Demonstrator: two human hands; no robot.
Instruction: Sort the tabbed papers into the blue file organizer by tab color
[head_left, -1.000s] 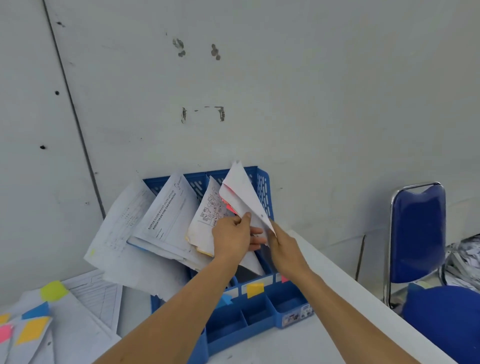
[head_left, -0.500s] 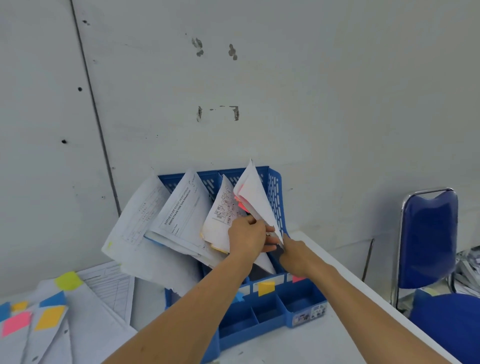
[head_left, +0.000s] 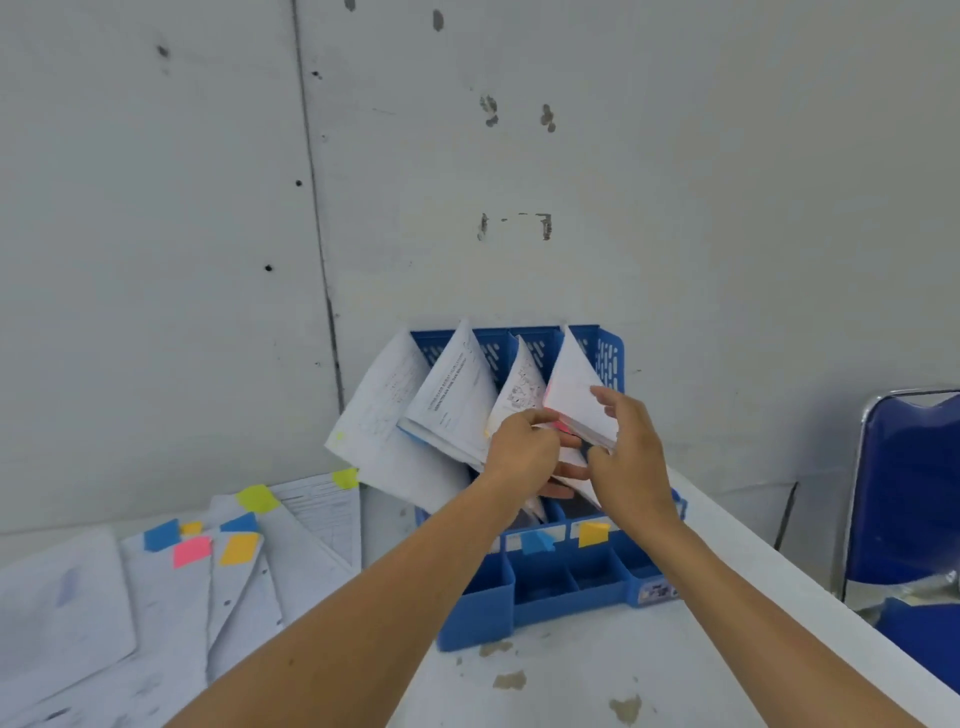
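Observation:
The blue file organizer (head_left: 545, 597) stands against the wall with papers leaning out of its slots. In the rightmost slot sits a white paper bundle with pink tabs (head_left: 574, 395). My right hand (head_left: 631, 467) holds that bundle's right edge, fingers over its face and thumb below. My left hand (head_left: 524, 447) pinches the bundle's lower left corner by the pink tab. Blue (head_left: 537, 541) and yellow (head_left: 593, 532) labels mark the slot fronts. The slot bottoms are hidden by my hands.
Loose papers with green, blue, pink and orange tabs (head_left: 228, 551) lie fanned on the white table (head_left: 561, 686) at the left. A blue chair (head_left: 909, 493) stands past the table's right edge. The grey wall (head_left: 675, 208) is directly behind the organizer.
My right hand has risen from the organizer's side onto the pink-tabbed bundle's right edge. The bundle now stands more upright in its slot. The view has shifted left.

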